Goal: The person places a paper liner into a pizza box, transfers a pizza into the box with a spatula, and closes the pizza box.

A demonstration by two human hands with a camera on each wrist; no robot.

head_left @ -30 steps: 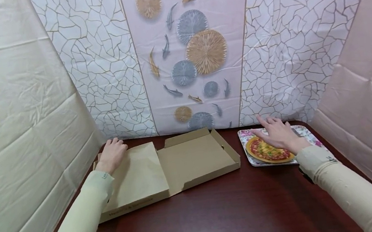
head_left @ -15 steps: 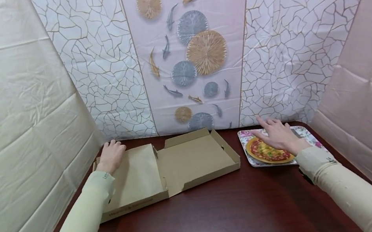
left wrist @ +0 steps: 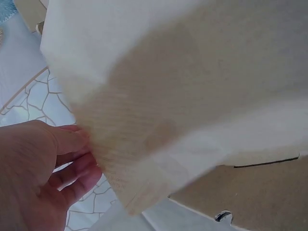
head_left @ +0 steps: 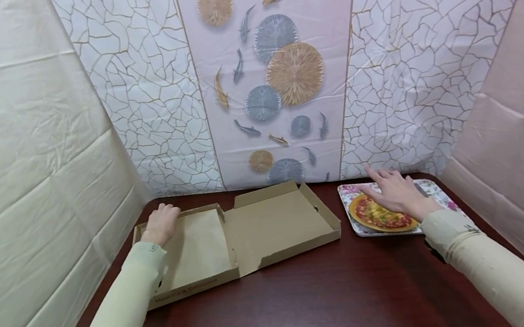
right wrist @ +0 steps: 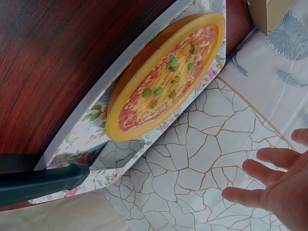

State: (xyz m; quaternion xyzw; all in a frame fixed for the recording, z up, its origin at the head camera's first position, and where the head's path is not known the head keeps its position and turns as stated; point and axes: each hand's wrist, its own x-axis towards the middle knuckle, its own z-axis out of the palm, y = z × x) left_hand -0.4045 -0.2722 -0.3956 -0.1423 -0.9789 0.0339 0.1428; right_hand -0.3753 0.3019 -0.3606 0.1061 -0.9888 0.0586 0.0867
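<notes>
In the left wrist view my left hand (left wrist: 53, 168) pinches the edge of a sheet of pale brown paper (left wrist: 159, 115) between thumb and fingers. The head view has this hand (head_left: 162, 224) at the far left part of an open cardboard pizza box (head_left: 280, 222), with the paper (head_left: 198, 245) lying within the left half's walls. On the right, my right hand (head_left: 397, 195) hovers over a flowered tray (head_left: 346, 191), fingers spread and holding nothing. A pizza (right wrist: 166, 79) with a thick yellow crust lies on that tray, partly covered by the hand in the head view.
A utensil with a dark handle (right wrist: 43, 183) and a flat shiny blade (right wrist: 113, 156) lies on the tray beside the pizza. Dark red-brown wooden table (head_left: 283, 311) stretches in front. Cloth walls (head_left: 40, 161) enclose the back and sides.
The paper has dropped lower into the left half of the box, uncovering its right and back walls. My left hand has moved only slightly. The right hand keeps its pose over the tray.
</notes>
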